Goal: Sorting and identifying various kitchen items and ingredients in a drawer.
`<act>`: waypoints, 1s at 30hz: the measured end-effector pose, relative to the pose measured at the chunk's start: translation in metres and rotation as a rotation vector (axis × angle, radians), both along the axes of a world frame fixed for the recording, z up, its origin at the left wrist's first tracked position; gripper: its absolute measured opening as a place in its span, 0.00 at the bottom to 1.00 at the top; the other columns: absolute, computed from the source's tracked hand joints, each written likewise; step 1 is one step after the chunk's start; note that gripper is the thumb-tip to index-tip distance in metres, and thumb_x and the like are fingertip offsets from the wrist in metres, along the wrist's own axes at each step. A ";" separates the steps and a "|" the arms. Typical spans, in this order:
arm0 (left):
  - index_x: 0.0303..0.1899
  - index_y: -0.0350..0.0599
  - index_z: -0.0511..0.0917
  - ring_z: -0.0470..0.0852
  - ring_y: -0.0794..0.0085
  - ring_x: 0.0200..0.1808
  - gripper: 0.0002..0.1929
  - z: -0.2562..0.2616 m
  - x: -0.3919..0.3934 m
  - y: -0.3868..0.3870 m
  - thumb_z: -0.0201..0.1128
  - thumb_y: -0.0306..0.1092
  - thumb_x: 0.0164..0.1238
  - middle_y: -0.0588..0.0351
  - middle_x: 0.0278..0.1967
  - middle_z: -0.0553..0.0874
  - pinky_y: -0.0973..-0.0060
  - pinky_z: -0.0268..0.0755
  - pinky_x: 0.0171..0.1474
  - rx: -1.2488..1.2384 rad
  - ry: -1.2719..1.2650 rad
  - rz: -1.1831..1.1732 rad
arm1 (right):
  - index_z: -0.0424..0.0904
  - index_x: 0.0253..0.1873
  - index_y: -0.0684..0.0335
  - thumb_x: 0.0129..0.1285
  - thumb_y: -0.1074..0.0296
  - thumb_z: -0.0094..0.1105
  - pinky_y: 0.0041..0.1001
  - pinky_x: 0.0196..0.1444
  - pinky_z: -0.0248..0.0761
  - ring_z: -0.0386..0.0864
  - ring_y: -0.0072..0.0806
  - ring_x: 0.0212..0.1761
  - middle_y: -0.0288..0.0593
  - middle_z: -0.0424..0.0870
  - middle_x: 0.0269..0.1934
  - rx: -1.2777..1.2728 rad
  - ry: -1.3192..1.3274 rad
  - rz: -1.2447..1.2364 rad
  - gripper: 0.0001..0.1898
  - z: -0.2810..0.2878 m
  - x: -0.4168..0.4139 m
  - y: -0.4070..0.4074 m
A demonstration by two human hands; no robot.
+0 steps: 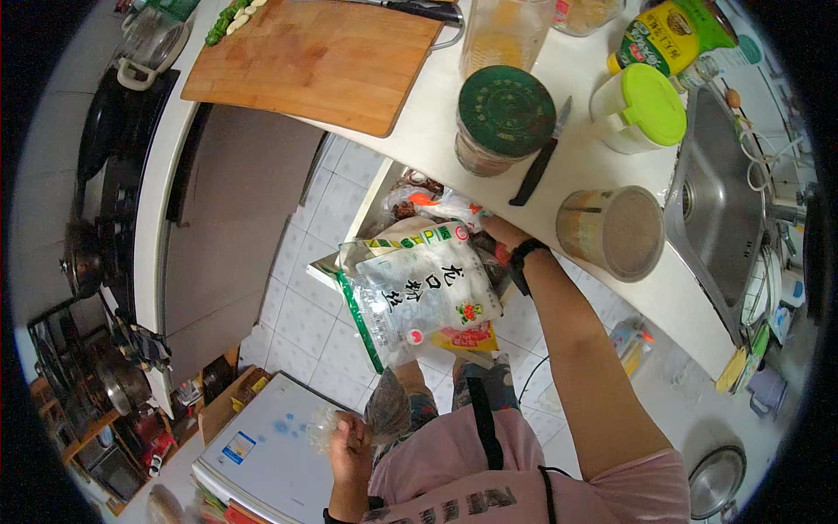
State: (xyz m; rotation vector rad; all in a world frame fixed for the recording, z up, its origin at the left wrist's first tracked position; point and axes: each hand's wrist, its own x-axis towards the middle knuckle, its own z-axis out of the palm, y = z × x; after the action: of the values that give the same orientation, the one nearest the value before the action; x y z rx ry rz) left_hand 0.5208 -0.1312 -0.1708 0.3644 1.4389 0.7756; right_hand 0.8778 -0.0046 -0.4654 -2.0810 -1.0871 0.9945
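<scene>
My left hand (349, 440) grips the gathered neck of a clear plastic bag (387, 406) with dark grey-brown contents, held over the edge of a white appliance. My right hand (503, 233) reaches into an open drawer (366, 203) under the counter; its fingers are partly hidden by the counter edge and packages. A large plastic food package (432, 295) with green trim, writing and pale contents lies over the drawer's front. Below its corner shows a yellow and red packet (466, 338). Knotted plastic bags (422, 200), some with brown contents, fill the drawer behind it.
A green-lidded jar (505, 111), a black-handled knife (537, 167) and a cylindrical canister (609, 230) stand or lie near the counter's edge. A wooden cutting board (314, 62) overhangs it at left. The sink (720, 196) is right; a white appliance (281, 458) stands lower left.
</scene>
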 end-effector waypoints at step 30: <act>0.48 0.40 0.73 0.77 0.74 0.43 0.15 0.011 -0.054 0.028 0.63 0.22 0.57 0.56 0.42 0.79 0.80 0.67 0.42 0.105 -0.063 -0.227 | 0.74 0.48 0.66 0.61 0.71 0.56 0.29 0.39 0.73 0.82 0.33 0.37 0.50 0.83 0.37 0.357 0.108 -0.051 0.11 0.249 -0.103 -0.092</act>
State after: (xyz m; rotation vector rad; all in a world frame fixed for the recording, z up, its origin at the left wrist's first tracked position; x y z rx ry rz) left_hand 0.4670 -0.1036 -0.1595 0.5688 1.2757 0.6732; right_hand 0.7744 -0.0964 -0.2168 -1.7394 -1.0641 0.8100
